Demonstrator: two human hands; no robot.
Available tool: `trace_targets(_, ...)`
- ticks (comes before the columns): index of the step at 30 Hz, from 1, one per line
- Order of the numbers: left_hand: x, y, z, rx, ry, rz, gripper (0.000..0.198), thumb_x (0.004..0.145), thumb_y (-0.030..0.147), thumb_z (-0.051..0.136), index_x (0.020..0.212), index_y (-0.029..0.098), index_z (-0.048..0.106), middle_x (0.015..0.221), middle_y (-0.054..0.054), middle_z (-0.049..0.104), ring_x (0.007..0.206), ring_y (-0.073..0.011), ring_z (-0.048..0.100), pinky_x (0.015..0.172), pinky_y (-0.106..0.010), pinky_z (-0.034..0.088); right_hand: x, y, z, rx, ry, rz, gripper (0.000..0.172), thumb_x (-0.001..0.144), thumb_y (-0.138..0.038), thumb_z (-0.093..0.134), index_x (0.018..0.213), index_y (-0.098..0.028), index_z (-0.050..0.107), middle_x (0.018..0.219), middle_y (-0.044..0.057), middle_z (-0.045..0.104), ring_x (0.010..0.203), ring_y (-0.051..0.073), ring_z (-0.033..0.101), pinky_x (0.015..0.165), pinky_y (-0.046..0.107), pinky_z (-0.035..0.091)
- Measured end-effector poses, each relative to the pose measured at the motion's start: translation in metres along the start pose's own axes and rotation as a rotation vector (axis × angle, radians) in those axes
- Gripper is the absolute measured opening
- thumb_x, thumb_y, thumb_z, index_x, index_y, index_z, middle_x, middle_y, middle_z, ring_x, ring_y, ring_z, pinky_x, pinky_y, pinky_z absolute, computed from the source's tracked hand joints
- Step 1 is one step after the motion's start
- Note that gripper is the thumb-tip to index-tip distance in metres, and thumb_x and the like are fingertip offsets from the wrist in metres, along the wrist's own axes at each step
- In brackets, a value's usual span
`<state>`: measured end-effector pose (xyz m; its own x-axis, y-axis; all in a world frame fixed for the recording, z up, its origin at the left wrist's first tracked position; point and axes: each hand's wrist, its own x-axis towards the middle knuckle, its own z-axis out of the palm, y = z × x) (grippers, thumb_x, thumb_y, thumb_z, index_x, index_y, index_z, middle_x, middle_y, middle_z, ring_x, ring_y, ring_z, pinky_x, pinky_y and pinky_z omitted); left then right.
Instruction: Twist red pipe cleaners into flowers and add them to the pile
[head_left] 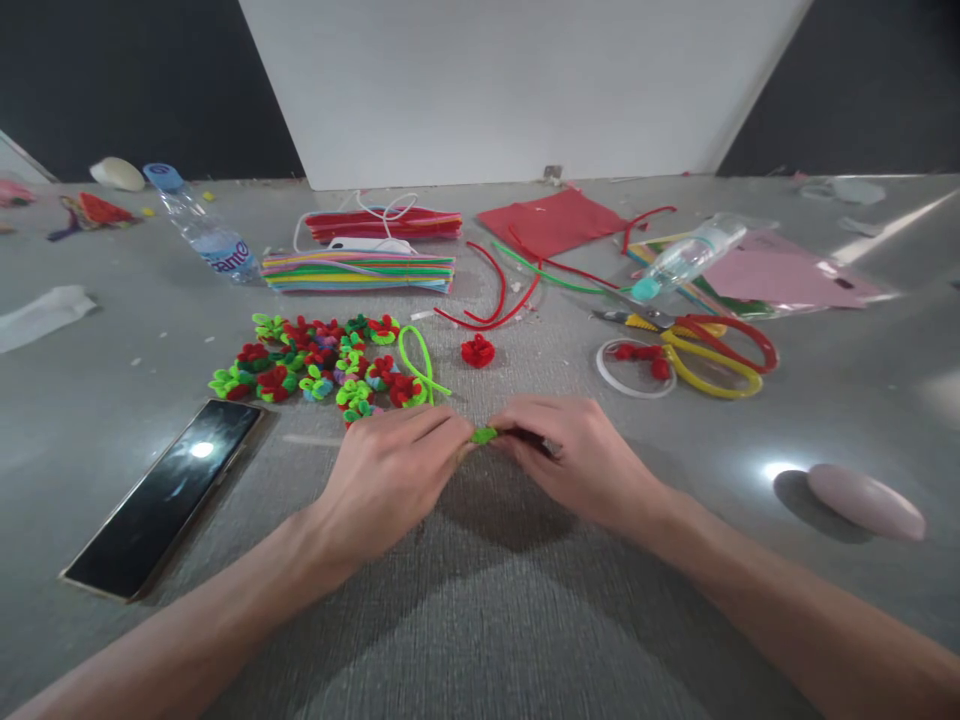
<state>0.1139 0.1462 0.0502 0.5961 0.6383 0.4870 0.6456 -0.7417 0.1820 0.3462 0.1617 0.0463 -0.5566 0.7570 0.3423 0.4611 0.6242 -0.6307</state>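
Note:
Between the fingertips of both hands is a short piece of bright green pipe cleaner (pixel 484 436), mostly covered by the fingers. My left hand (pixel 401 460) pinches its left end and my right hand (pixel 566 455) pinches its right end, low over the grey tabletop. Just beyond lies a small red pipe-cleaner flower (pixel 478 350). Left of it, a looped light green pipe cleaner (pixel 426 365) rests against a cluster of red and green pipe-cleaner flowers (pixel 322 365). Loose red pipe cleaners (pixel 499 290) curve across the table farther back.
A phone (pixel 161 500) lies at left, a water bottle (pixel 199 225) behind it. Pipe-cleaner bundles (pixel 360 272) and red felt (pixel 551 222) are at the back. Right are scissors (pixel 720 350), a white ring (pixel 604 375), a clear bottle (pixel 690 255) and a pink oval object (pixel 866 498).

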Motion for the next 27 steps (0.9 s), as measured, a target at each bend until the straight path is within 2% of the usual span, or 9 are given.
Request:
trace_targets(5,0.0014,0.0003,0.0004,-0.011,0.089,-0.006,0.020,0.109,0.020,0.056,0.095,0.018,0.071,0.083,-0.001,0.074,0.077,-0.0149,0.070,0.070,-0.028,0.052,0.0004,0.0031,-0.0009,0.083,0.058,0.101,0.006,0.097,-0.019,0.068,0.093,-0.020,0.073,0.076,-0.001,0.069,0.064,0.011,0.057,0.061,0.023,0.043)
trace_targets(13,0.0036,0.0007,0.0011,-0.041,0.117,0.021,0.016,0.108,0.017,0.057,0.096,0.018,0.068,0.089,-0.001,0.076,0.082,-0.0155,0.071,0.075,-0.029,0.055,0.0010,-0.0001,-0.0033,0.104,0.141,-0.004,0.009,0.095,-0.013,0.067,0.088,-0.019,0.070,0.076,-0.002,0.066,0.066,0.010,0.057,0.063,0.022,0.046)
trace_targets(21,0.0025,0.0008,0.0002,-0.041,0.103,0.018,0.017,0.109,0.016,0.056,0.100,0.018,0.071,0.089,-0.002,0.077,0.081,-0.0154,0.072,0.075,-0.029,0.056,-0.0006,-0.0011,-0.0014,0.105,0.165,-0.039,0.010,0.095,-0.013,0.067,0.088,-0.020,0.069,0.075,-0.002,0.064,0.065,0.010,0.057,0.064,0.023,0.047)
trace_targets(27,0.0013,-0.0012,0.0003,-0.035,0.090,0.034,0.022,0.109,0.018,0.054,0.093,0.018,0.069,0.085,-0.002,0.074,0.078,-0.0153,0.068,0.072,-0.028,0.053,-0.0024,-0.0016,-0.0006,0.111,0.134,-0.056,0.015,0.097,-0.013,0.063,0.085,-0.021,0.065,0.076,-0.001,0.062,0.066,0.011,0.056,0.064,0.025,0.045)
